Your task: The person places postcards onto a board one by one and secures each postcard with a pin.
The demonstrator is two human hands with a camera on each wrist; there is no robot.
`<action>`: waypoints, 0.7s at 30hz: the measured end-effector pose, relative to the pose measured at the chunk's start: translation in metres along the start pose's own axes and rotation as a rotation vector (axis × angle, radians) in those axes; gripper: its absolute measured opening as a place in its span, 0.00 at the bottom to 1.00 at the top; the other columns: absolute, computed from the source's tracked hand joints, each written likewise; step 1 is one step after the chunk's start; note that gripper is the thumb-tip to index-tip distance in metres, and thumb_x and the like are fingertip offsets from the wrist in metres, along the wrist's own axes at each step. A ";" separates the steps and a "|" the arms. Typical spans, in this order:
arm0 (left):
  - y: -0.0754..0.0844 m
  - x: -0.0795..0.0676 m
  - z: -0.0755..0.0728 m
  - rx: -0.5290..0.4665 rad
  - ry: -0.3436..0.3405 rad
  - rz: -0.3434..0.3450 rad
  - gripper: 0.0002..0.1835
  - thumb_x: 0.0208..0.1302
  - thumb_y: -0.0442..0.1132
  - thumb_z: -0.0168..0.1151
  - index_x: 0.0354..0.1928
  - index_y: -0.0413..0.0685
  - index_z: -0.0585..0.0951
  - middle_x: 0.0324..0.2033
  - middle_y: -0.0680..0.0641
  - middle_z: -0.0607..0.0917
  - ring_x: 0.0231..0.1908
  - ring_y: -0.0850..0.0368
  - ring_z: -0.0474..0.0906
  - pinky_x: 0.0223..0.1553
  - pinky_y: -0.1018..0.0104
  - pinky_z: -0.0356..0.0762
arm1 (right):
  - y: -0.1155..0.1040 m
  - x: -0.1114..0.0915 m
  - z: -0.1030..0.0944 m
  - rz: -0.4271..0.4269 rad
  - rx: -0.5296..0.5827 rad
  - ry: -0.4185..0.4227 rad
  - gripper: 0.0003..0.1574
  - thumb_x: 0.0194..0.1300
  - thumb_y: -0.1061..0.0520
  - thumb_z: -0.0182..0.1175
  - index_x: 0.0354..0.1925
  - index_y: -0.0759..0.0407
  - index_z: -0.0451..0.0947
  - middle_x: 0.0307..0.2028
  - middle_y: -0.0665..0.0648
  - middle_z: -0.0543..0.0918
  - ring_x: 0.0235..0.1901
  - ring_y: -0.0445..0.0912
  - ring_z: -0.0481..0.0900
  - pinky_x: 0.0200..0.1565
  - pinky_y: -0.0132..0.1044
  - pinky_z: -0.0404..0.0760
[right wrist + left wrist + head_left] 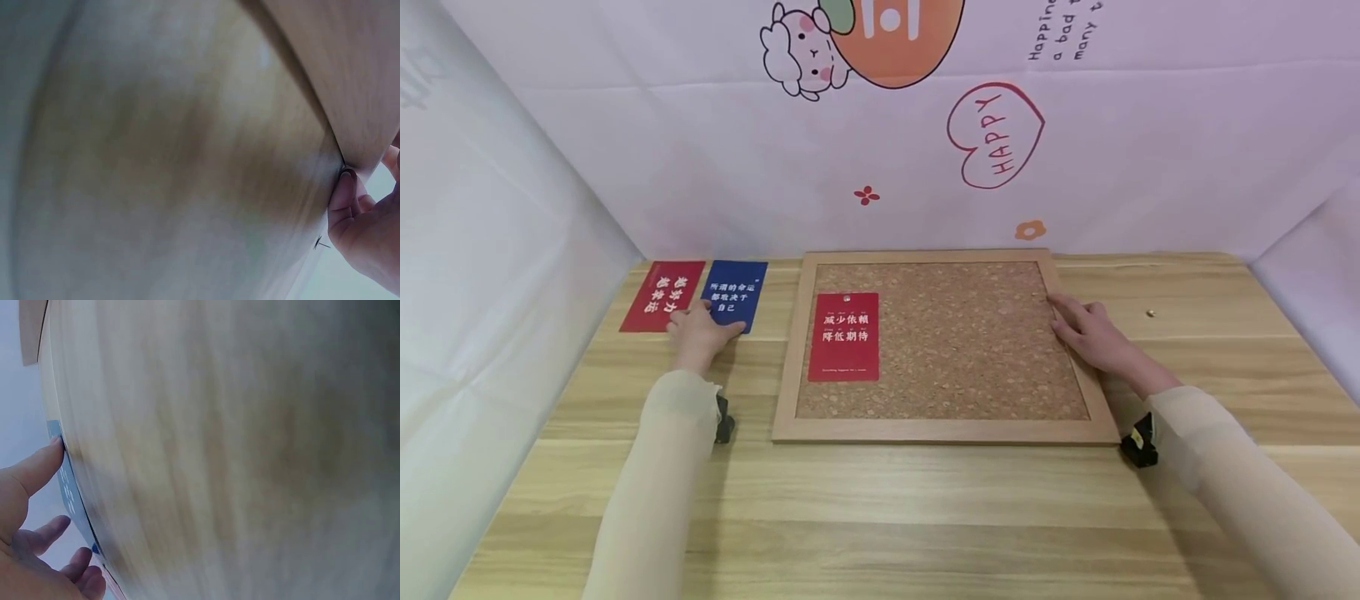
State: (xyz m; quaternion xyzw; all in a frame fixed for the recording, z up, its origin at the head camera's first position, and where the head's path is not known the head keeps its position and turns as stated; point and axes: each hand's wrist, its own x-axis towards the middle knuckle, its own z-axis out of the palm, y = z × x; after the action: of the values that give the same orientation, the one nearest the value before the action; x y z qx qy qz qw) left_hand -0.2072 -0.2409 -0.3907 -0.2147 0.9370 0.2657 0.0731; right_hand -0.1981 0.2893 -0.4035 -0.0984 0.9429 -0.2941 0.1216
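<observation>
My left hand (pixel 700 337) touches a blue card (pixel 737 287) with white lettering at the left of the table. Its thumb lies at the near right corner, and the fingers are spread across towards the left edge. In the left wrist view, the thumb meets the blue card's (pixel 67 481) edge. A red card (pixel 651 292) lies just left of it. On the right, my right hand (pixel 1093 333) holds the right side of a wood-framed corkboard (pixel 970 342). The thumb presses against the frame (pixel 350 106) in the right wrist view. Another red card (pixel 844 346) hangs on the cork, a pin (pixel 847 298) at its top.
A small brass-coloured push pin (pixel 1151 313) lies on the wooden table (pixel 925 517) right of the board. Its point shows in the right wrist view. A printed white cloth (pixel 700 150) rises behind the table, and more white cloth (pixel 475 275) hangs at the sides.
</observation>
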 end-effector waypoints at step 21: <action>0.000 -0.004 -0.002 -0.060 0.072 0.054 0.39 0.60 0.43 0.65 0.69 0.37 0.61 0.67 0.25 0.51 0.65 0.30 0.49 0.64 0.38 0.54 | -0.002 -0.003 0.000 -0.004 0.008 0.003 0.34 0.77 0.52 0.38 0.72 0.68 0.45 0.56 0.86 0.52 0.53 0.70 0.55 0.49 0.66 0.65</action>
State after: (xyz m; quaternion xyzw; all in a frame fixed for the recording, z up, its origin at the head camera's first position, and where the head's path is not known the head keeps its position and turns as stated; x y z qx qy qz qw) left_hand -0.2036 -0.2398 -0.3881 -0.2007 0.9362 0.2876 0.0256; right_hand -0.1954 0.2886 -0.4019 -0.0991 0.9417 -0.2981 0.1201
